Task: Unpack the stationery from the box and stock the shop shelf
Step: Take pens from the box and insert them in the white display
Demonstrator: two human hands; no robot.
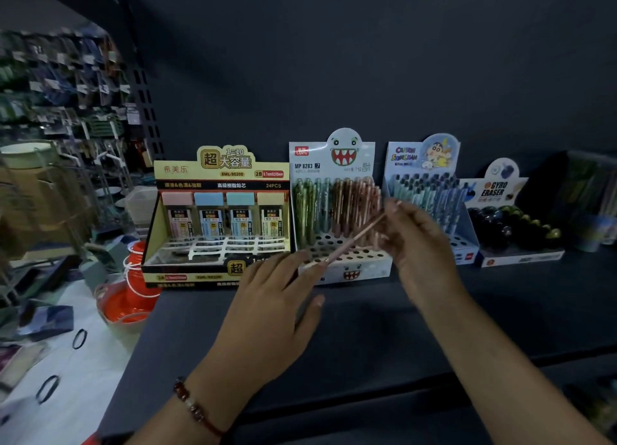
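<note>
You pinch a pink pen (pixel 354 235) in your right hand (pixel 417 240), left hand (pixel 277 311) spread at its 8 o'clock end, so I think it next goes into the monster box (pixel 347 264).

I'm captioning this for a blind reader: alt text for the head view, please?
Two hands hold a pink pencil over a monster-face pen display on a dark shelf; the right hand pinches its top, the left hand steadies its tip.
</note>
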